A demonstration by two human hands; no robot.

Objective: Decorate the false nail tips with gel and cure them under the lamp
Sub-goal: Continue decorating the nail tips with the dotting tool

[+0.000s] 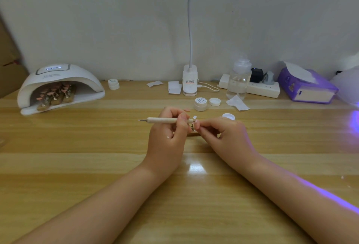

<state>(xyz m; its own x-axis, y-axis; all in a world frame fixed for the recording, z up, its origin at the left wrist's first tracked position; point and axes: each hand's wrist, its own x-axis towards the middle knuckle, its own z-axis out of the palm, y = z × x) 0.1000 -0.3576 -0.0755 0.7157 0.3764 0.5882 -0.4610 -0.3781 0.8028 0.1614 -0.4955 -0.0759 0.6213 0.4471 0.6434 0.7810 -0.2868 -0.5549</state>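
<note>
**Small work at the middle of the desk**

Over at the far left of the desk (77,166), the curing lamp (58,86) stands with its display lit, and inside its mouth sit rows of pink nail tips (56,93) on little stands. A small white closed jar (113,84) rests just beside it, near the wall.

Toward the middle, the left hand (168,133) has its fingers curled round a wooden dotting tool (165,120), held level with its metal point aimed left and its other end meeting the work. The right hand (223,130) pinches a false nail tip (196,121) between fingertips, apparently on a small stand whose base touches the desk; the tip itself is mostly hidden. Such a tip looks light, thin and slick, likely to flip or skid if pressed off-centre, so holding it by the edges or the stand, clear of wet gel, seems wisest. A loose pink tip (187,110) lies just behind the hands.

Further back stand a clip lamp (190,82) with a gooseneck, a gel pot (200,104) with its lid (214,101) beside it, paper wipes (238,103), a clear pump bottle (240,77), a power strip (262,88) and, at the right, a purple tissue box (308,86).

The desk is pale striped wood, glossy enough to mirror the light. Behind it runs a plain white wall, and violet light spills in from the right edge.
</note>
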